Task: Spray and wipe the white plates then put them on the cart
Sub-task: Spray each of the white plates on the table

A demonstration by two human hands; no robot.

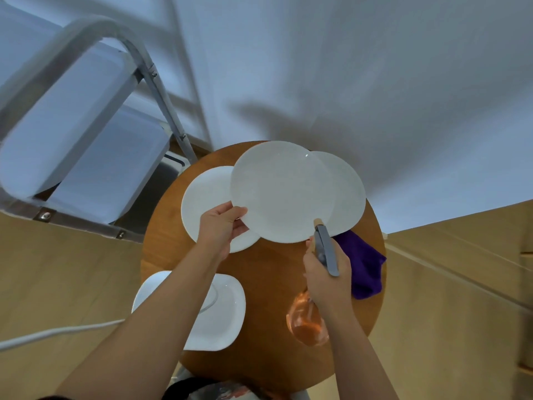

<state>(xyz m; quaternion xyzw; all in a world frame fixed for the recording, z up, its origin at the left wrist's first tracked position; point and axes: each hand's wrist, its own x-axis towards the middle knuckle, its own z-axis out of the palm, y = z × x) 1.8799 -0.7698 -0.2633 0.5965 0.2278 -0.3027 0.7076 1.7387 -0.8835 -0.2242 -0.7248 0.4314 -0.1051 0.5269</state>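
My left hand (223,226) grips the near left rim of a round white plate (282,192) and holds it raised and tilted over the round wooden table (268,272). My right hand (326,275) grips a spray bottle (324,249) with a grey head and an orange body, its nozzle at the plate's lower edge. Two more round white plates lie on the table: one on the left (204,197), one on the right (349,192), both partly hidden behind the raised plate. A squarish white plate (222,313) lies near me under my left forearm. A purple cloth (363,264) lies at the table's right edge.
A metal-framed cart (86,116) with pale plastic shelves stands to the left of the table. A white wall is close behind the table. Wooden floor surrounds it, with a white cable (57,332) on the floor at left.
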